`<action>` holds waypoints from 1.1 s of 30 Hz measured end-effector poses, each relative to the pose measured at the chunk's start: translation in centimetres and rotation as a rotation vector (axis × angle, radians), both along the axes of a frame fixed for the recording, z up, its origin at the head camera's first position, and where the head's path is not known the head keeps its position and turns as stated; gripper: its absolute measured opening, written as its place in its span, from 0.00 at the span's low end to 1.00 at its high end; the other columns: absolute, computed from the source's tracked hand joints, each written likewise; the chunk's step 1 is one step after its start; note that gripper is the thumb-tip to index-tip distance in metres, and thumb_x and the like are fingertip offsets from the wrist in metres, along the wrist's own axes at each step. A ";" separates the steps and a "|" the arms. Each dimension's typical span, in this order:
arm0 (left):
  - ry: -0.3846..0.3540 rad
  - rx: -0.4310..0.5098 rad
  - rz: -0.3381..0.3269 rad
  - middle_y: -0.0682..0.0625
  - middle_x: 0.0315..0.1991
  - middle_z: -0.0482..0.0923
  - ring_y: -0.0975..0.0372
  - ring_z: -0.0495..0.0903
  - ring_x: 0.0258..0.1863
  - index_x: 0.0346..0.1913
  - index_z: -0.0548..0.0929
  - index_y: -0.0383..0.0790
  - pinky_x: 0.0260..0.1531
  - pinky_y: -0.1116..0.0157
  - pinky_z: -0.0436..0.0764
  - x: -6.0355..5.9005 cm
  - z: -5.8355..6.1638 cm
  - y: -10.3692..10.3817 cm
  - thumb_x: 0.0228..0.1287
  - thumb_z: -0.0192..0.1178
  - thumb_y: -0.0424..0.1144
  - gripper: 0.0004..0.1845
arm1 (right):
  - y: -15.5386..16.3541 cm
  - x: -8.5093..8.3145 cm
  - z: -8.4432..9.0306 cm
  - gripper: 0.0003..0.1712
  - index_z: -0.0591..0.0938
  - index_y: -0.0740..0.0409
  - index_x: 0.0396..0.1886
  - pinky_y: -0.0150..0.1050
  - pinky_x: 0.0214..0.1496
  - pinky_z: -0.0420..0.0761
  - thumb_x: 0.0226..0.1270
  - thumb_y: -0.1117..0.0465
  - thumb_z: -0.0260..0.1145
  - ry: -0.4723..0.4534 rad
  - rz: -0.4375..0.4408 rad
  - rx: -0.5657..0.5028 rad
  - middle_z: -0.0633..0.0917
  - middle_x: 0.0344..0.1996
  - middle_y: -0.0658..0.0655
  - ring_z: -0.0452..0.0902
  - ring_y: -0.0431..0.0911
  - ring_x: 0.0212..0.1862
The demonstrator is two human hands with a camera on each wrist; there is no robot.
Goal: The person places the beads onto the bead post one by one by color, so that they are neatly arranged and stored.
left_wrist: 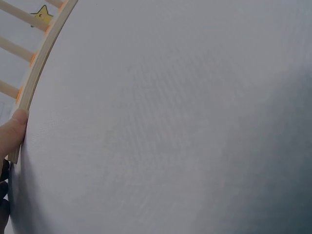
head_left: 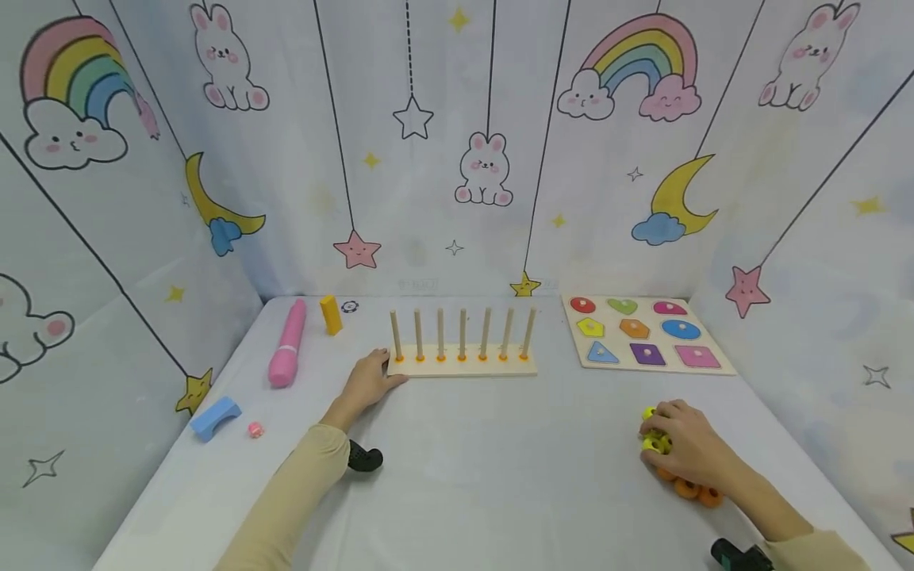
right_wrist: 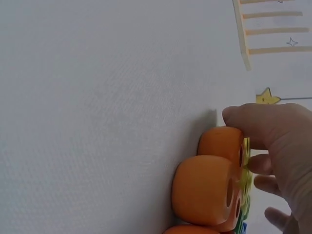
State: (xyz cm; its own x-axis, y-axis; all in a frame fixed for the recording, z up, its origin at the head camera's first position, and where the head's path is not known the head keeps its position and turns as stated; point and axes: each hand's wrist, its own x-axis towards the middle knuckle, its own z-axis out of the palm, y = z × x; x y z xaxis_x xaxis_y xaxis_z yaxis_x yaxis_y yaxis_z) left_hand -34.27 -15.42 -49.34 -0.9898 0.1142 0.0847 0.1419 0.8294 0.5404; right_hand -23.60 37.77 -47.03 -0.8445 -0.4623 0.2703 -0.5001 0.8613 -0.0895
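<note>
My left hand point(head_left: 369, 386) grips the left end of a wooden peg board point(head_left: 464, 366), thumb along its near edge. In the left wrist view the thumb point(left_wrist: 13, 131) presses the board's edge, while the fingers behind it are mostly hidden. Several upright pegs stand in a row on the board, each with orange at its foot. On the right, my right hand point(head_left: 689, 444) bends over yellow beads point(head_left: 655, 442), its thumb and fingers around them. Orange beads point(right_wrist: 202, 190) with holes lie beside the hand. Whether the fingers pinch a bead is hidden.
A shape puzzle board point(head_left: 646, 333) lies at the back right. Along the left are a pink stick-like toy point(head_left: 288, 345), a yellow block point(head_left: 331, 315), a blue arch block point(head_left: 215, 418) and a small pink piece point(head_left: 255, 430). Printed cloth walls enclose the table.
</note>
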 end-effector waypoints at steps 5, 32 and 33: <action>0.009 -0.019 -0.006 0.32 0.64 0.65 0.41 0.60 0.66 0.62 0.69 0.24 0.66 0.47 0.60 0.1 0.0 0.1 0.57 0.67 0.48 0.38 | -0.1 0.1 0.8 0.11 0.85 0.42 0.27 0.62 0.47 0.71 0.43 0.49 0.77 -0.072 -0.024 0.068 0.77 0.33 0.48 0.71 0.54 0.43; 0.047 -0.073 -0.034 0.29 0.60 0.68 0.38 0.65 0.61 0.59 0.72 0.22 0.62 0.46 0.65 -0.2 0.8 -0.2 0.56 0.68 0.48 0.36 | -21.4 -11.5 9.6 0.18 0.79 0.65 0.44 0.33 0.44 0.83 0.53 0.71 0.72 -0.042 0.426 -0.484 0.82 0.41 0.57 0.81 0.47 0.43; 0.036 -0.070 -0.033 0.29 0.61 0.67 0.38 0.65 0.61 0.59 0.71 0.23 0.63 0.47 0.64 -0.3 0.7 -0.1 0.56 0.68 0.48 0.37 | -22.8 -11.9 9.9 0.17 0.79 0.66 0.44 0.32 0.44 0.83 0.54 0.71 0.72 -0.044 0.433 -0.484 0.82 0.41 0.56 0.81 0.47 0.43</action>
State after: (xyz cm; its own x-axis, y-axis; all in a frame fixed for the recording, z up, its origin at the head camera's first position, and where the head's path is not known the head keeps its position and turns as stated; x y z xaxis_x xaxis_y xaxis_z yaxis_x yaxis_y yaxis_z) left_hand -34.56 -15.50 -48.61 -0.9818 0.1540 0.1109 0.1885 0.8594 0.4754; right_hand -35.49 14.98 -37.15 -0.6238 -0.5979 0.5034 -0.7803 0.4395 -0.4450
